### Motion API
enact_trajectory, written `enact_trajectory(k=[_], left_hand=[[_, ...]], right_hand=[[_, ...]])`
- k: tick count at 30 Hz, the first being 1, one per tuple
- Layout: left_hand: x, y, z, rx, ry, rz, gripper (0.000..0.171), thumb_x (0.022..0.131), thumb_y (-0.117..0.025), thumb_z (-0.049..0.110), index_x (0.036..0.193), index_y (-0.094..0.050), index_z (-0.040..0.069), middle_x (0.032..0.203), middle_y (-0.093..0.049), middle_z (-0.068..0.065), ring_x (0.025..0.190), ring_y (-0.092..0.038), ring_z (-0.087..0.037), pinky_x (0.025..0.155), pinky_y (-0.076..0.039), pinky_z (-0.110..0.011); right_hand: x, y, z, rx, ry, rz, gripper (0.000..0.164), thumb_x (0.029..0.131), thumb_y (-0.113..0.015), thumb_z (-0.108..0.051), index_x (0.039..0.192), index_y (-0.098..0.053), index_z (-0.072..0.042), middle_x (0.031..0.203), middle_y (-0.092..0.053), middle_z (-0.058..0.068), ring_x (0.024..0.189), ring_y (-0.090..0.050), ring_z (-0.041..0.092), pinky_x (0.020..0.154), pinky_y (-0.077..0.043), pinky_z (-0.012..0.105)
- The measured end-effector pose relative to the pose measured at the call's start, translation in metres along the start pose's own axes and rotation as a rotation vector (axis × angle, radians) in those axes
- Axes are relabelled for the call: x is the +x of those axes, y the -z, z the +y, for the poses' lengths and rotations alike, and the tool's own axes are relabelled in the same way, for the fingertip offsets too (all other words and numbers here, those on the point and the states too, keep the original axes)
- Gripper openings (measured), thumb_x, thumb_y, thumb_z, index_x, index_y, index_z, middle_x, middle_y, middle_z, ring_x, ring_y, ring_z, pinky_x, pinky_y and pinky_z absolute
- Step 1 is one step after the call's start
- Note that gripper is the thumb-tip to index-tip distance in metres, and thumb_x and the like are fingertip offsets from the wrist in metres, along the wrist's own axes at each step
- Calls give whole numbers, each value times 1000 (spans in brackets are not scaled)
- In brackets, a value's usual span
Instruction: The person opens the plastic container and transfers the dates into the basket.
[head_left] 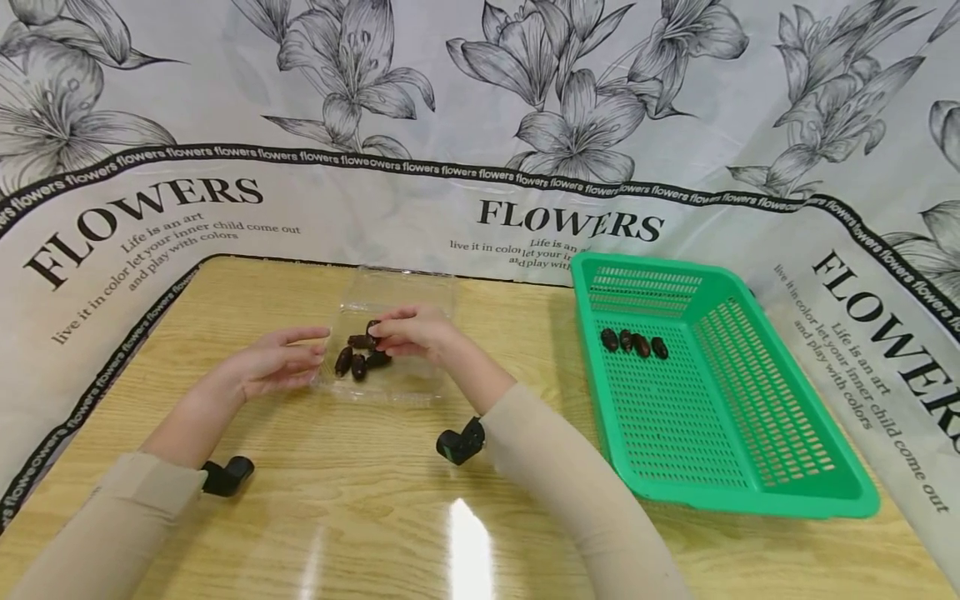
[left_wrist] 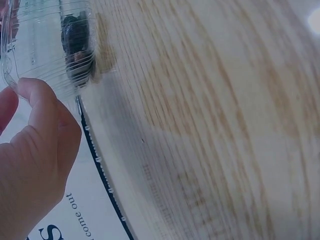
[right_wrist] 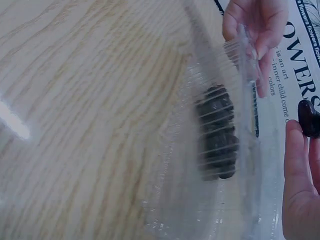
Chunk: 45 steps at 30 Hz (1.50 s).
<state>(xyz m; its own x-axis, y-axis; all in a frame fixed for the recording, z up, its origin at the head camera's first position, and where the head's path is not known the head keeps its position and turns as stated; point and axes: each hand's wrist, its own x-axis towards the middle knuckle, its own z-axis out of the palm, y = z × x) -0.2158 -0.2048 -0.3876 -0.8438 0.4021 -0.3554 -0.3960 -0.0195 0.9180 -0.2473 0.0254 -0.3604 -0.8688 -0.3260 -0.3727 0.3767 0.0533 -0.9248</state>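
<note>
A clear plastic box point(head_left: 423, 385) with its lid point(head_left: 408, 290) raised at the back holds several dark brown dates point(head_left: 358, 365). At the box's left side, my left hand point(head_left: 273, 364) pinches the rim between thumb and fingers, as the left wrist view shows. My right hand point(head_left: 420, 332) is over the box and pinches one date point(right_wrist: 309, 118) between its fingertips, above the others. Through the ribbed wall, the right wrist view shows the dates point(right_wrist: 218, 132) bunched inside.
To the right stands a green perforated basket point(head_left: 720, 497), with several dates point(head_left: 642, 345) in a row near its far left corner. Wooden table point(head_left: 337, 500) surrounds the box. A flower-printed cloth point(head_left: 420, 200) rises behind and at both sides.
</note>
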Motion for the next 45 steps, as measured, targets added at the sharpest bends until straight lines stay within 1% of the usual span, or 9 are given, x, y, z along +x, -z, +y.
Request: enact_trajectory(k=[4,12,18,22,28,35,38,40,45], left_hand=[[-2,0,1,-6,4,6,71,91,-56,2,147,-12,-3,113,-44,-8,83,-58,-7,73,-53,-18],[-2,-1,3,-15,4,6,70,91,-55,1,147,-12,-2,115,-42,-10,83,-57,-7,73,-53,-18],[-3,0,3,-10,3,-1,71,91,-55,1,147,-11,-2,112,-44,-8,81,-57,-8,71,-53,-18],[-3,0,4,-20,4,-1,71,91,-54,-1,147,-11,-3,108,-47,-6,80,-57,-8,70,-53,-18],[-4,1,4,-26,-1,5,70,91,-54,0,147,-12,-2,109,-46,-6,80,-57,-7,72,-53,-18],[-4,2,1,-36,0,1,70,91,-56,0,147,-13,-3,106,-50,-5,80,-58,-8,72,-53,-18],[-3,2,0,-41,0,1,70,91,-56,0,147,-13,-2,107,-49,-5,81,-58,-8,72,-53,-18],[-3,2,0,-39,3,5,70,91,-56,0,147,-14,-2,109,-48,-6,81,-58,-8,72,-53,-18],[-2,2,1,-31,7,5,70,91,-55,1,147,-14,-1,112,-47,-6,81,-58,-7,72,-53,-18]], right_hand=[[-4,2,-9,38,6,-6,33,83,-65,3,115,-57,6,78,-64,8,61,-63,15,55,-54,19],[-12,10,-31,70,41,-24,32,86,-62,4,117,-58,6,81,-64,10,61,-63,15,58,-55,22],[-22,18,-49,82,72,-5,30,86,-61,5,115,-58,7,82,-63,11,61,-63,16,58,-55,23],[-30,26,-58,80,86,-16,27,87,-60,5,113,-57,8,81,-63,12,63,-63,17,59,-55,22],[-40,39,-71,69,95,-14,16,87,-58,5,103,-59,3,81,-64,11,63,-64,17,60,-55,23],[-53,57,-77,77,88,-5,34,88,-57,5,122,-54,8,87,-65,11,67,-66,17,63,-56,24],[-59,64,-79,73,95,-4,35,89,-56,5,124,-52,8,86,-65,10,68,-66,17,64,-56,24],[-62,69,-80,77,102,-4,30,89,-56,5,118,-55,7,85,-66,10,67,-66,17,63,-56,24],[-72,83,-84,102,118,-9,12,88,-55,6,94,-63,0,80,-68,9,66,-67,17,61,-56,24]])
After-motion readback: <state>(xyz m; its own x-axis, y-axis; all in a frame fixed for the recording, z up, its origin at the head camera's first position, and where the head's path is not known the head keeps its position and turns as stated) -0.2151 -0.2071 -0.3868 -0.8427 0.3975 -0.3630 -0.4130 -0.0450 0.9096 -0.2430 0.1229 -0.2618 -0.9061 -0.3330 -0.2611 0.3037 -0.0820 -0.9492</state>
